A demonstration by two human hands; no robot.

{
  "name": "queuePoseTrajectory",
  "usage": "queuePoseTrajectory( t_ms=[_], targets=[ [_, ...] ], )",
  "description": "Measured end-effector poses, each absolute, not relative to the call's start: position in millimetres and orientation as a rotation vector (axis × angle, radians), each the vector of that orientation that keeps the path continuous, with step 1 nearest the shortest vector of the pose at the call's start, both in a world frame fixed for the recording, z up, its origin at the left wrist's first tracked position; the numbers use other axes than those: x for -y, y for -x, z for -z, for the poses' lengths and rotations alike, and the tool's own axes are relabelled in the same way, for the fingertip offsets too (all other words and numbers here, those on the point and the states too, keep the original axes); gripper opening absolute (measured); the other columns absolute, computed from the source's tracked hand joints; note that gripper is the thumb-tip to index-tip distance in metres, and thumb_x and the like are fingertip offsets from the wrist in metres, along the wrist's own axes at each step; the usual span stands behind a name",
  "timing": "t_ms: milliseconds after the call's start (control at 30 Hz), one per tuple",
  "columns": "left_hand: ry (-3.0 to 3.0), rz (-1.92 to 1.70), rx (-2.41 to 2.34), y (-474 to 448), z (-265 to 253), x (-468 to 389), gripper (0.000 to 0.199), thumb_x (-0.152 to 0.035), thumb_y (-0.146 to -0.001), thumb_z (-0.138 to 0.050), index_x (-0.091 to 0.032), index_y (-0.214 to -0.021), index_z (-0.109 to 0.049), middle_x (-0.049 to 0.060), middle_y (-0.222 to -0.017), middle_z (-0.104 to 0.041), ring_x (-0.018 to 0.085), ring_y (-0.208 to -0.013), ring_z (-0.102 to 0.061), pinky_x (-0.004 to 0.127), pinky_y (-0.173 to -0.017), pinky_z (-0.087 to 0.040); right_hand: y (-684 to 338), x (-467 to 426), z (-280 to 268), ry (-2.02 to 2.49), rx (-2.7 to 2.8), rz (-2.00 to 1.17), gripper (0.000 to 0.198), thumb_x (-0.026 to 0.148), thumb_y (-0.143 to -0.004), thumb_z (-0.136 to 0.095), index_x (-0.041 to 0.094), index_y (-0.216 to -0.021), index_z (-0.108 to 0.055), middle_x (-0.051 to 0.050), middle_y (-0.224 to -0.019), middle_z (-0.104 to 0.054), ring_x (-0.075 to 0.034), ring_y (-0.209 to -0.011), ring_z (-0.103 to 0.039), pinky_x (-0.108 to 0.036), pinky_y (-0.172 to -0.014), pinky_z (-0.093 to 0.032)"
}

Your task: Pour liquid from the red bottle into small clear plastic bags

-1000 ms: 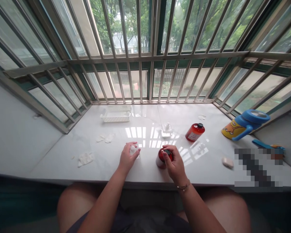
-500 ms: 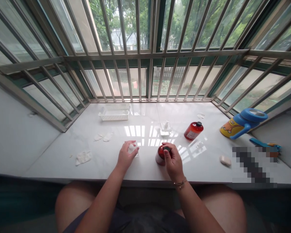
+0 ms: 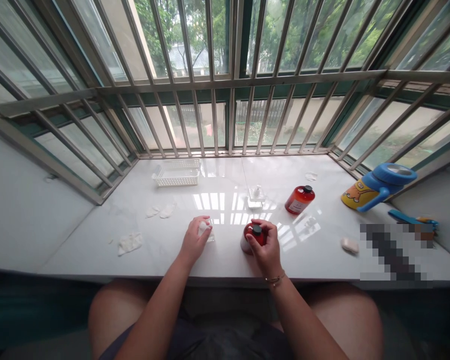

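My left hand (image 3: 195, 241) is closed around a small clear container (image 3: 210, 234) that stands on the white table; a whitish part shows between thumb and fingers. To its right, my right hand (image 3: 267, 245) wraps round a reddish-brown bottle (image 3: 249, 244) with a black cap (image 3: 257, 230). The thumb lies across the bottle's front below the cap, and the fingers curl behind. Beyond both hands stands a small clear square bottle with a white pump top (image 3: 255, 199). A second red bottle (image 3: 300, 201), labelled and black-capped, is farther right.
A white perforated basket (image 3: 178, 181) sits at the back left. Crumpled white tissues (image 3: 130, 244) lie on the left. On the right are a pinkish-beige bar (image 3: 349, 245), a blue and yellow flask (image 3: 375, 187) and a blue item (image 3: 401, 217) beside a pixelated patch. Metal window bars enclose the table.
My right hand's fingers and thumb have shifted off the black cap down to the bottle's shoulder, leaving the cap in plain view. My left hand is nearly unmoved; the view has shifted slightly.
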State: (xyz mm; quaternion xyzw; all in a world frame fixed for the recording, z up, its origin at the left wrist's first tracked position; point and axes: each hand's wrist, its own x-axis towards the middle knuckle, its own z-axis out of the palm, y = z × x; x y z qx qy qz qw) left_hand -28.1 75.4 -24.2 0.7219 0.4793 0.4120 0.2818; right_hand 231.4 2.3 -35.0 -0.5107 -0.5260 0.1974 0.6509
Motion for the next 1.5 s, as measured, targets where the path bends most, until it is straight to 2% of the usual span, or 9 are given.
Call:
queuePoseTrajectory(
  t_ms=[133, 400, 633, 800, 967, 1067, 1200, 1400, 1500],
  targets=[
    [-1.987, -1.102, -1.226, 32.0, 26.7, -76.2, 0.034, -0.051, -0.109, -0.051, -0.025, -0.123, -0.067, 0.013, -0.139, -0.069, 0.030, -0.137, -0.063, 0.049, -0.120, -0.048, -230.6, -2.5, 36.0, 1.166, 1.185, -0.436, 0.037, 0.044, -0.095, -0.079, 0.028, -0.116, -0.054, -0.012, -0.130, -0.069, -0.030, -0.123, -0.068, -0.053, -0.105, -0.056],
    [-1.945, -1.028, -1.228, 31.6, 18.9, -77.6, 0.029, -0.050, -0.107, -0.053, -0.025, -0.110, -0.069, 0.012, -0.140, -0.071, 0.031, -0.131, -0.068, 0.049, -0.115, -0.052, -229.6, -3.2, 37.6, 1.167, 1.180, -0.415, 0.035, 0.043, -0.096, -0.077, 0.028, -0.119, -0.057, -0.012, -0.130, -0.070, -0.030, -0.122, -0.069, -0.052, -0.102, -0.058],
    [-1.737, -1.096, -1.345, 22.5, 18.8, -75.9, 0.026, -0.051, -0.097, -0.071, -0.026, -0.104, -0.064, 0.009, -0.132, -0.077, 0.030, -0.122, -0.074, 0.047, -0.108, -0.056, -229.4, -2.9, 37.8, 1.167, 1.189, -0.415, 0.035, 0.042, -0.096, -0.077, 0.028, -0.121, -0.057, -0.012, -0.130, -0.069, -0.030, -0.122, -0.068, -0.052, -0.102, -0.058],
    [-1.653, -1.140, -1.352, 21.7, 23.6, -77.6, 0.047, -0.052, -0.082, -0.088, -0.026, -0.111, -0.062, 0.009, -0.130, -0.078, 0.033, -0.124, -0.073, 0.050, -0.110, -0.054, -231.4, -3.3, 29.8, 1.166, 1.245, -0.379, 0.027, 0.040, -0.099, -0.074, 0.028, -0.121, -0.063, -0.010, -0.127, -0.068, -0.030, -0.119, -0.068, -0.052, -0.104, -0.056],
    [-1.724, -1.101, -1.314, 23.2, 20.6, -78.2, 0.043, -0.052, -0.082, -0.088, -0.026, -0.111, -0.071, 0.009, -0.133, -0.077, 0.034, -0.129, -0.071, 0.049, -0.115, -0.051, -231.2, -2.9, 28.3, 1.187, 1.268, -0.372, 0.032, 0.040, -0.099, -0.073, 0.029, -0.127, -0.065, -0.010, -0.125, -0.068, -0.030, -0.118, -0.067, -0.053, -0.105, -0.055],
    [-1.691, -1.110, -1.354, 22.8, 20.9, -77.5, 0.046, -0.053, -0.081, -0.089, -0.026, -0.110, -0.066, 0.009, -0.131, -0.077, 0.033, -0.121, -0.073, 0.050, -0.109, -0.055, -230.1, -2.6, 31.2, 1.165, 1.179, -0.420, 0.036, 0.040, -0.096, -0.077, 0.029, -0.124, -0.058, -0.009, -0.130, -0.069, -0.029, -0.120, -0.069, -0.051, -0.103, -0.056],
    [-1.641, -1.148, -1.342, 21.8, 23.7, -77.2, 0.052, -0.052, -0.079, -0.091, -0.027, -0.111, -0.058, 0.009, -0.132, -0.077, 0.032, -0.126, -0.071, 0.051, -0.111, -0.053, -231.1, -2.7, 31.2, 1.171, 1.260, -0.389, 0.026, 0.040, -0.098, -0.074, 0.028, -0.119, -0.064, -0.009, -0.126, -0.069, -0.030, -0.120, -0.067, -0.052, -0.107, -0.054],
    [-1.735, -1.114, -1.310, 21.5, 21.1, -77.6, 0.032, -0.049, -0.086, -0.084, -0.025, -0.100, -0.069, 0.009, -0.132, -0.075, 0.032, -0.128, -0.070, 0.047, -0.116, -0.049, -231.2, -3.0, 31.7, 1.152, 1.200, -0.407, 0.035, 0.039, -0.097, -0.076, 0.029, -0.125, -0.060, -0.009, -0.129, -0.069, -0.029, -0.120, -0.068, -0.049, -0.103, -0.056],
    [-1.701, -1.119, -1.353, 21.1, 20.9, -76.8, 0.037, -0.049, -0.084, -0.086, -0.026, -0.104, -0.065, 0.008, -0.129, -0.075, 0.030, -0.119, -0.072, 0.047, -0.110, -0.052, -231.5, -3.3, 30.7, 1.154, 1.268, -0.371, 0.027, 0.039, -0.099, -0.074, 0.028, -0.122, -0.065, -0.009, -0.125, -0.068, -0.029, -0.118, -0.067, -0.051, -0.105, -0.054]
  ],
)
